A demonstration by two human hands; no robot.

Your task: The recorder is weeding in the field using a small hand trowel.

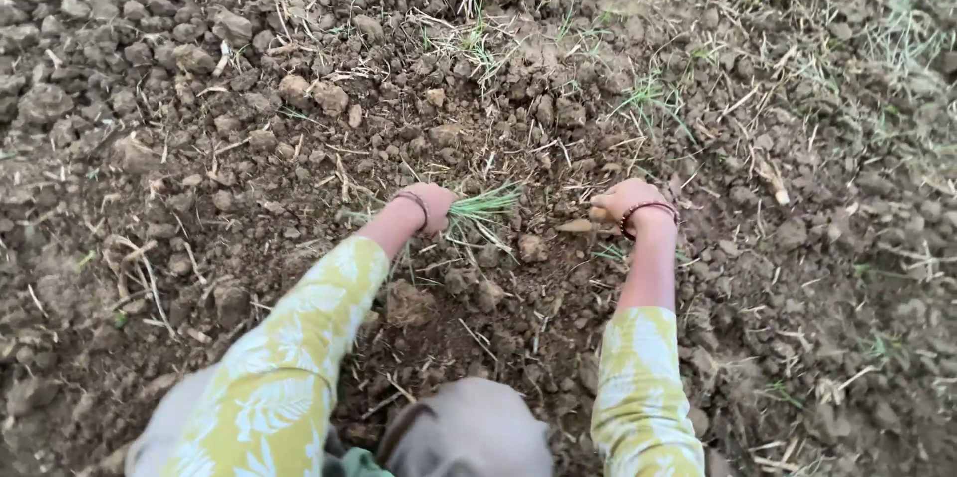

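Left hand (429, 206) fisted tight on a tuft of grass (483, 206), gripped low near the soil (249, 138) for purchase at the roots. Right hand (623, 203) has fingers wrapped around a small wooden-handled tool (578, 226), tip at the ground beside the tuft.

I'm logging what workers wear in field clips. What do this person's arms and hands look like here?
Both arms wear yellow-green sleeves with a white leaf print, ending short of the wrists. The left hand has a dark thin bangle at the wrist; the right hand has a dark reddish beaded bracelet. No gloves; both hands are bare.
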